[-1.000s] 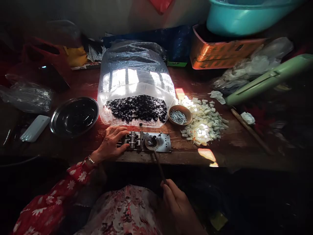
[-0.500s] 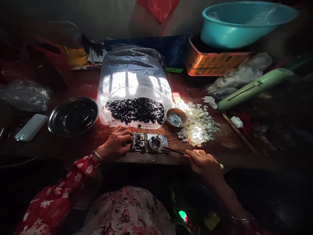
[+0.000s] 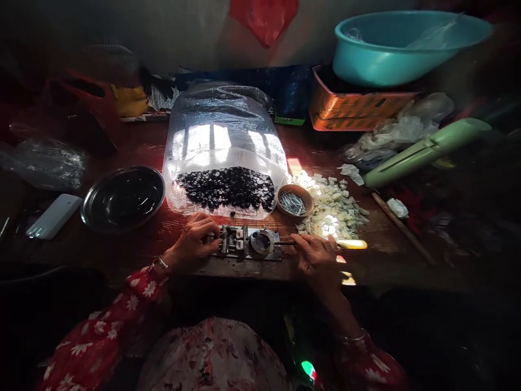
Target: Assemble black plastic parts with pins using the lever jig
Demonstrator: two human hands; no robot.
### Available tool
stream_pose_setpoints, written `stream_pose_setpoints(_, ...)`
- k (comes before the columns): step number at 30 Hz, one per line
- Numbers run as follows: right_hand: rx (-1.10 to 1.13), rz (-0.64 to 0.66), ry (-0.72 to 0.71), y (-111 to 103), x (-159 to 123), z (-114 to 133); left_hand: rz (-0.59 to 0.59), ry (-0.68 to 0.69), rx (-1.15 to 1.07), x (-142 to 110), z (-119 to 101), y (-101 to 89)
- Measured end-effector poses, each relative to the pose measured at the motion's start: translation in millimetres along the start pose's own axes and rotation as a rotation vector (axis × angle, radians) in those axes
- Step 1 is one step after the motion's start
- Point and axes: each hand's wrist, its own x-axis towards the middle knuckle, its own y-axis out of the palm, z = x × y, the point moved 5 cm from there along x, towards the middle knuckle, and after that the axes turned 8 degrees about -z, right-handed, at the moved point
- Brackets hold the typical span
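Left hand (image 3: 191,243) clamped on a flat grey metal plate (image 3: 244,251); right hand (image 3: 317,258) pinching a thin dark metal rod (image 3: 287,243), tip by the plate's round steel ring (image 3: 260,243).

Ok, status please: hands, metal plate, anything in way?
Left hand gripping grey metal jig plate; right hand holding thin dark rod at its round ring. Clear plastic bag of black buttons behind.

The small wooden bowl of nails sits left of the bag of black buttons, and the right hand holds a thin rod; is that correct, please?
Not quite: the head view shows the small wooden bowl of nails right of the bag of black buttons. The right hand does hold a thin rod.
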Motion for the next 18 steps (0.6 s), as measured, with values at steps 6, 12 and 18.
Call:
stream_pose_setpoints(6, 0.068, -0.049, 0.018, -3, 5, 1, -0.321, 0.051, 0.295, 0, 11, -55.0)
stream_pose_setpoints(12, 0.170, -0.103, 0.071, 1, 16, 1, -0.384, -0.242, 0.818, -26, 66, -132.4)
stream_pose_setpoints(18, 0.274, -0.045, 0.098, 6, 41, 17, -0.351, -0.379, 0.864, -41, 86, -142.1)
